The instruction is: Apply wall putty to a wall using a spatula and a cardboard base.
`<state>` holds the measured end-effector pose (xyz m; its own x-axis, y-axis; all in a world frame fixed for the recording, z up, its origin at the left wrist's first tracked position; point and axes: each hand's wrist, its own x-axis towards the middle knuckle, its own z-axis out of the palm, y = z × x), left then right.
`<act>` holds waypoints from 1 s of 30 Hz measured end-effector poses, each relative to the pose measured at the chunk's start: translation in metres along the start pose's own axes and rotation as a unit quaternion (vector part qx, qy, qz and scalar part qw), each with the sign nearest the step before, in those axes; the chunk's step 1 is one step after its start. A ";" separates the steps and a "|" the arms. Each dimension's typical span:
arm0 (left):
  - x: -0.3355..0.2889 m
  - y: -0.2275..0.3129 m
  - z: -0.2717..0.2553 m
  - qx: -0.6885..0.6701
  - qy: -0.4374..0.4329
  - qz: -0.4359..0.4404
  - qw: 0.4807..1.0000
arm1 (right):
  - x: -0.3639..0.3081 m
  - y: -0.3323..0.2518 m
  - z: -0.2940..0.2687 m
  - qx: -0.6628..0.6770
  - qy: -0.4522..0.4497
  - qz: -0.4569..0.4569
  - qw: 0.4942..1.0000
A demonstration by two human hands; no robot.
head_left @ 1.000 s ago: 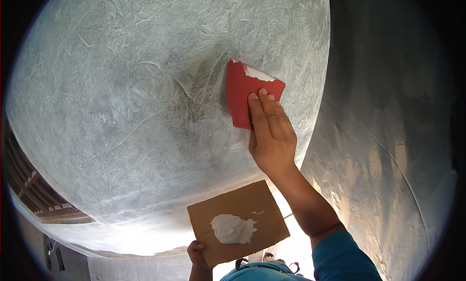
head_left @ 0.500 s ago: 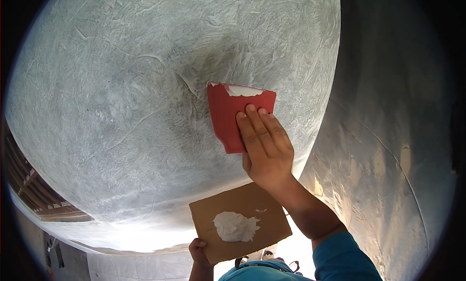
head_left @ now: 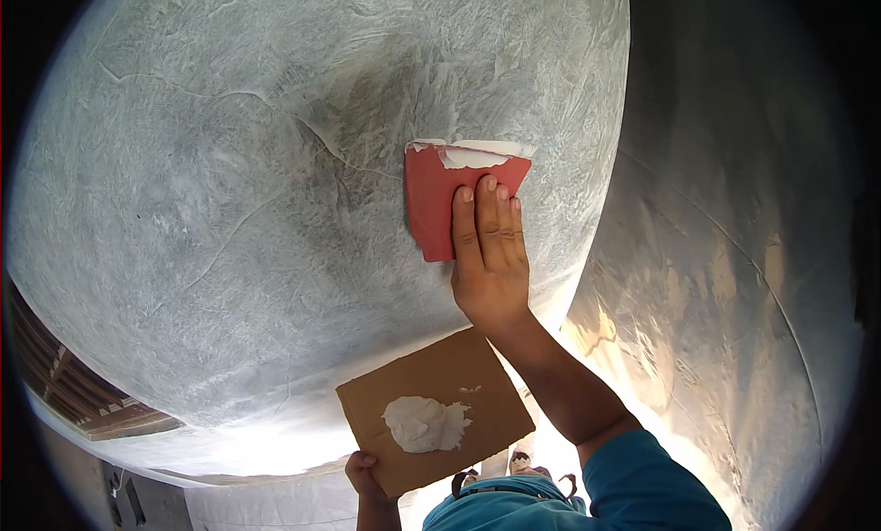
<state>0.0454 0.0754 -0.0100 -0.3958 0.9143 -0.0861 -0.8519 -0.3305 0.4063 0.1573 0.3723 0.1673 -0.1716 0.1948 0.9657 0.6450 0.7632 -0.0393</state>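
My right hand (head_left: 494, 274) presses a red putty spreader (head_left: 429, 201) against a grey, curved plastered surface (head_left: 220, 292). The fingers lie along the spreader's face, and the thumb is hidden. White putty (head_left: 477, 156) coats the spreader's upper edge, with a thin white strip showing on the surface just above it. Lower down, my left hand (head_left: 366, 478) grips a corner of a brown cardboard piece (head_left: 500, 412), its thumb on top. A mound of white putty (head_left: 424, 424) sits on the cardboard, with small smears beside it.
Fine raised lines and trowel marks run over the curved surface. To the right hangs a dark grey sheet-like wall (head_left: 725, 256) with bright patches. A slatted brown structure (head_left: 83, 384) shows at the lower left. My shoe (head_left: 520, 460) is visible below the cardboard.
The spreader has moved slightly up and right across the surface, leaving a white strip at its edge. In the view, the cardboard and my left hand have shifted slightly left.
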 end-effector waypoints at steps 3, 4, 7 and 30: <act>0.003 0.005 0.000 0.009 -0.007 0.008 1.000 | -0.013 -0.009 -0.001 0.001 -0.005 -0.003 1.000; 0.003 0.006 0.001 0.009 -0.005 0.005 1.000 | -0.024 -0.010 0.000 -0.003 -0.021 -0.019 1.000; 0.000 0.008 0.011 0.029 0.001 0.001 1.000 | -0.039 -0.017 -0.018 0.008 -0.057 -0.030 0.998; 0.006 0.007 -0.016 -0.015 -0.026 -0.047 0.998 | 0.007 0.004 -0.059 0.134 -0.002 0.049 0.990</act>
<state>0.0315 0.0750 -0.0217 -0.2963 0.9522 -0.0740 -0.8944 -0.2494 0.3713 0.2023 0.3401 0.1885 -0.1210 0.2783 0.9528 0.4385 0.8761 -0.2002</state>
